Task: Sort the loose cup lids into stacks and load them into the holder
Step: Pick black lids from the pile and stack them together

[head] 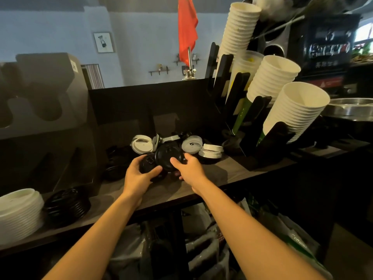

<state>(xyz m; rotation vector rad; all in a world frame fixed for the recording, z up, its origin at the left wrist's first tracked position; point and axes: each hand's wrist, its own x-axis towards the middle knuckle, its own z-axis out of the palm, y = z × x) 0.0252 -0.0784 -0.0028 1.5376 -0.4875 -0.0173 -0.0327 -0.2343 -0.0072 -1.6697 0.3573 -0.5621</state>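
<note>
Black plastic in both hands at the moment, lol. My left hand (139, 175) has its fingers curled round a smaller black lid (149, 161), with the thumb laid across its near edge. My right hand (190, 168) pinches a bigger black lid (166, 155), thumb on the top face and fingers tucked underneath. The two lids touch, the big one overlapping the small one's right side. Both are just above the dark wood counter (212, 184).

Right behind my hands is the loose pile (173, 139), white and black lids all jumbled and tilted every which way. A short white stack (211, 151) sits at its right end. More black lids (116, 158) lie in the shadow to the left, but I can't count them.

Down at the near left of the counter, a tall white lid stack (18, 213) lies on its side, with a black lid stack (66, 205) just beside it. The grey holder (46, 77) stands above those, and its rounded slots are too dark to see into. Paper cup stacks (294, 110) lean in a black rack (270, 138) on the right.
</note>
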